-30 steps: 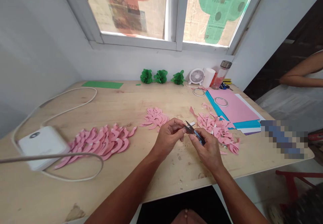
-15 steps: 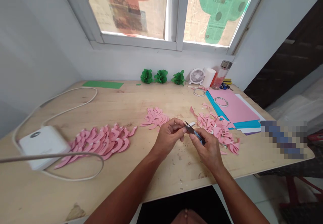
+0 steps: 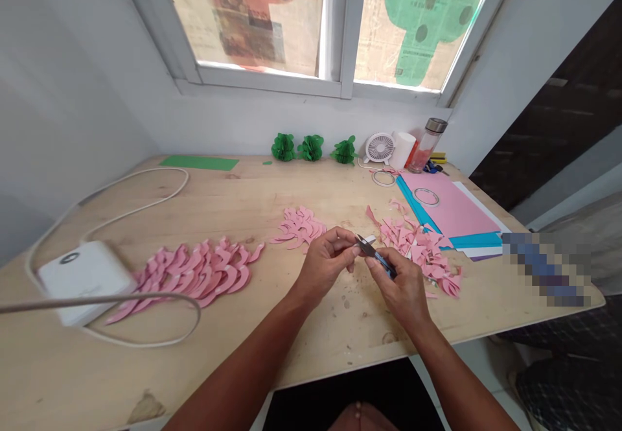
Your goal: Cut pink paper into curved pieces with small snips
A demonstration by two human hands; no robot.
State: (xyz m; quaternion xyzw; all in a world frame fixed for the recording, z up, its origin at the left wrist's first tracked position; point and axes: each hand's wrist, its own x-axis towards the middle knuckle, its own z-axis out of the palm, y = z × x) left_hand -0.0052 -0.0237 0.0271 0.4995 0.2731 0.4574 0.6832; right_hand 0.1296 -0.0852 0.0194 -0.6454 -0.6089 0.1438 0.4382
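Observation:
Near the table's middle, my left hand (image 3: pixel 326 259) is closed, its thumb and fingertips pinched together at something small that the fingers mostly hide. My right hand (image 3: pixel 401 282) is closed around dark-bladed scissors (image 3: pixel 365 247), whose handles are largely hidden in the grip. The blade tips touch the left fingertips. A small white strip (image 3: pixel 370 239) shows just behind the blades. Beyond the left hand lies a small pile of curved pink paper pieces (image 3: pixel 297 225). Pink paper scraps (image 3: pixel 430 253) are heaped beside the right hand.
Overlapping curved pink strips (image 3: pixel 199 269) lie left, near a white power bank (image 3: pixel 85 279) with a looping cable (image 3: pixel 146 345). Green paper balls (image 3: pixel 310 148), a fan (image 3: pixel 380 148) and a bottle (image 3: pixel 427 146) line the back. Tape rolls (image 3: pixel 426 197) and coloured sheets (image 3: pixel 459 207) lie right.
My hands and the scissors stay almost in the same place. At the lower right, dark patterned clothing of another person has come into view beside the table.

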